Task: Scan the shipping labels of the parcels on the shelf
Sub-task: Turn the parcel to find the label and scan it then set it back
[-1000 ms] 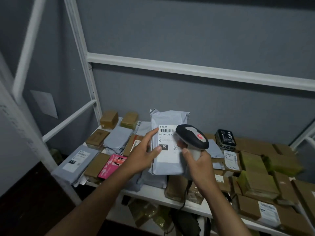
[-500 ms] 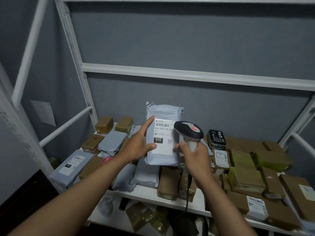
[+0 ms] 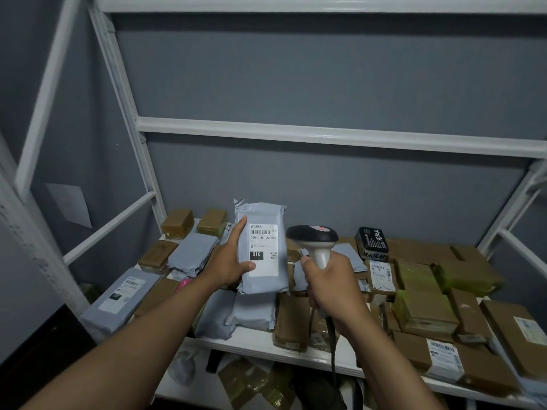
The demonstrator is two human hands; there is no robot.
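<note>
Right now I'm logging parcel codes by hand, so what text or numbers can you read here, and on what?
"010-010-L30-551": label of the grey parcel held up in the left hand.
"010": black box on that same label.
Black box: large white characters, not readable.
Labels on the grey bag at left and the brown boxes at right: too blurred.
Scanner in the right hand: red mark, unreadable.

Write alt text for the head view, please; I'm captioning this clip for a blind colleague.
A person's left hand holds a grey mailer parcel upright, its shipping label facing the camera, while the right hand grips a handheld barcode scanner just right of it. Behind, a white shelf is crowded with cardboard boxes and more grey mailers.
</note>
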